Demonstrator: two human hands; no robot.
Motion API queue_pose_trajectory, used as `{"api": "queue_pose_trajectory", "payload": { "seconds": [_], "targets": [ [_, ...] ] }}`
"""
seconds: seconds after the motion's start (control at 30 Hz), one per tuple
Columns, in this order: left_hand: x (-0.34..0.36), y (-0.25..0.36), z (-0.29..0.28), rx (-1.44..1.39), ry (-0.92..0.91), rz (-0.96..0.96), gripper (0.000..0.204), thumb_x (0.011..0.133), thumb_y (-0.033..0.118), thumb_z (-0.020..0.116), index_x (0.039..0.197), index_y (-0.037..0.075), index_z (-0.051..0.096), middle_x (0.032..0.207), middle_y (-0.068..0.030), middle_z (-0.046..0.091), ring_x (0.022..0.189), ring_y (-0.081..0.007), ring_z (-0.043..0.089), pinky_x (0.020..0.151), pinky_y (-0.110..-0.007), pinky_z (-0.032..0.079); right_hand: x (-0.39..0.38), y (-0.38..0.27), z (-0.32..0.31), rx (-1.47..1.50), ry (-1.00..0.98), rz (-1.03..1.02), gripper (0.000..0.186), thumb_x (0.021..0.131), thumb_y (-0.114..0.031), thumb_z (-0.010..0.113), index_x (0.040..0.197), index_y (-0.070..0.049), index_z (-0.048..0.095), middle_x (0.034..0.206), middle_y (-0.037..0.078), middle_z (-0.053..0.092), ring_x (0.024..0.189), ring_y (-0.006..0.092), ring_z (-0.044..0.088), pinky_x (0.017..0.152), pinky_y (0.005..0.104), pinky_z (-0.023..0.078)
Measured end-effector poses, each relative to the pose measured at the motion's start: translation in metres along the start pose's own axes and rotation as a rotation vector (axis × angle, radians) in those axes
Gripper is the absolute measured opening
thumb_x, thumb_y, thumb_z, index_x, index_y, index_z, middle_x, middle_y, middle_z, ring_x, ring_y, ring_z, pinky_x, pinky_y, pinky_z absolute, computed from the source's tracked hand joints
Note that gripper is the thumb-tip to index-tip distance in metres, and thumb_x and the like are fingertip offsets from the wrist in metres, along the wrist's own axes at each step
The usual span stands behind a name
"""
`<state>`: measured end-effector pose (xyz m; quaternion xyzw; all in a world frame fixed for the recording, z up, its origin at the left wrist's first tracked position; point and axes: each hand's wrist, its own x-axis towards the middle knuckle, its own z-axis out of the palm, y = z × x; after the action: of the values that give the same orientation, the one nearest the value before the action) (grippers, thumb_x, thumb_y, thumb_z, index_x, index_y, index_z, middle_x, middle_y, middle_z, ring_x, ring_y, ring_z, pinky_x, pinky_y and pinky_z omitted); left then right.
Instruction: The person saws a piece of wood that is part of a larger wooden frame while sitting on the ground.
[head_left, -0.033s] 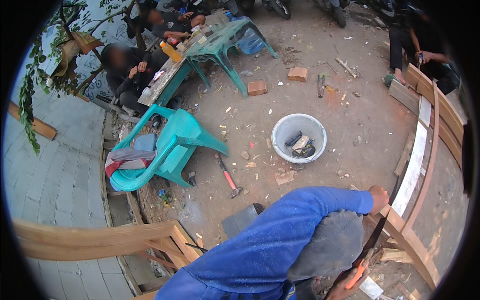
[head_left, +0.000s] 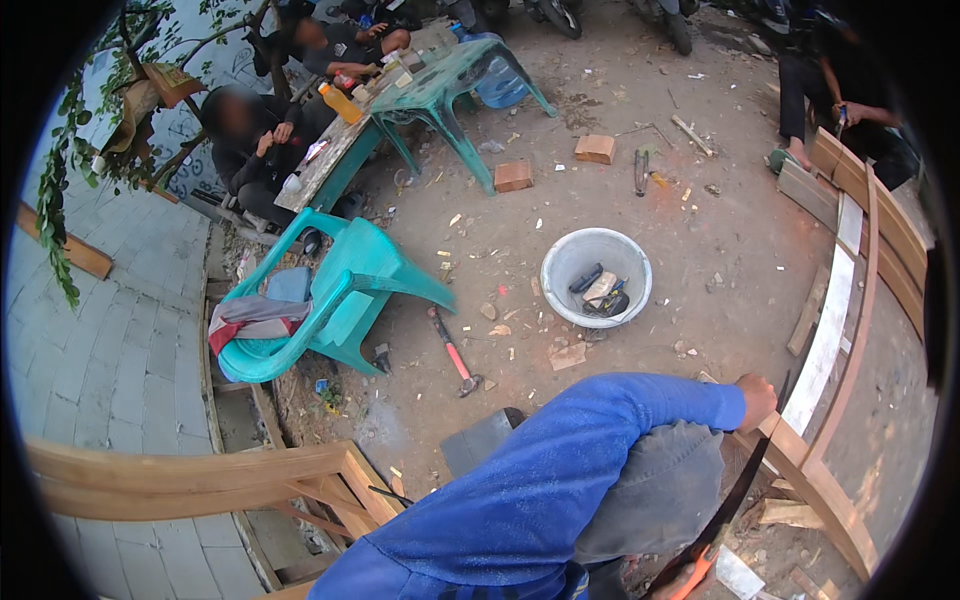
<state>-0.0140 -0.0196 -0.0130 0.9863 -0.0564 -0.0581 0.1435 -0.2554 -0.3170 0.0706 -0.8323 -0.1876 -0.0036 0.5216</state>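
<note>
My left hand (head_left: 757,402), at the end of a blue sleeve (head_left: 560,455), is closed over the end of a wooden beam (head_left: 825,500) on the right. My right hand (head_left: 672,585) is partly cut off by the lower edge. It grips the orange handle (head_left: 697,570) of a handsaw (head_left: 738,495). The dark blade lies across the beam close beside my left hand, its tip reaching past the wood. My knee in grey trousers (head_left: 650,490) is bent beside the beam.
Long planks and a white strip (head_left: 832,310) run up the right side toward a seated co-worker (head_left: 850,110). A bucket (head_left: 597,275) with tools, a hammer (head_left: 455,352) and a green chair (head_left: 350,280) stand or lie ahead. A wooden frame (head_left: 190,480) is at left.
My right hand has drawn the saw back toward the lower edge, so less of the blade extends past the beam. My left hand keeps its hold in the same place.
</note>
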Motion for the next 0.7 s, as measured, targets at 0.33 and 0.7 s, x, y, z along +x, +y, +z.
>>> {"api": "queue_pose_trajectory", "payload": {
  "seconds": [0.33,0.7],
  "targets": [
    [0.008,0.0,0.009,-0.03,-0.016,-0.064,0.027,0.065,0.014,0.078,0.091,0.008,0.081,0.095,-0.0173,0.077,0.093,-0.0318,0.076,0.079,-0.042,0.061,0.152,0.085,0.094,-0.042,0.13,0.145,0.056,0.105,-0.036,0.056,0.146,0.001,0.049,0.128,0.022,0.059,0.109,0.0291,0.063,0.095,0.0379,0.055],
    [0.004,0.003,-0.004,-0.056,0.012,0.004,0.021,0.065,0.011,0.076,0.086,0.004,0.079,0.088,-0.0186,0.076,0.085,-0.0332,0.077,0.072,-0.042,0.061,0.002,0.048,0.039,0.064,0.143,0.077,0.058,0.106,-0.034,0.053,0.142,0.011,0.046,0.127,0.025,0.06,0.112,0.0334,0.066,0.091,0.0407,0.057]
  ]
}}
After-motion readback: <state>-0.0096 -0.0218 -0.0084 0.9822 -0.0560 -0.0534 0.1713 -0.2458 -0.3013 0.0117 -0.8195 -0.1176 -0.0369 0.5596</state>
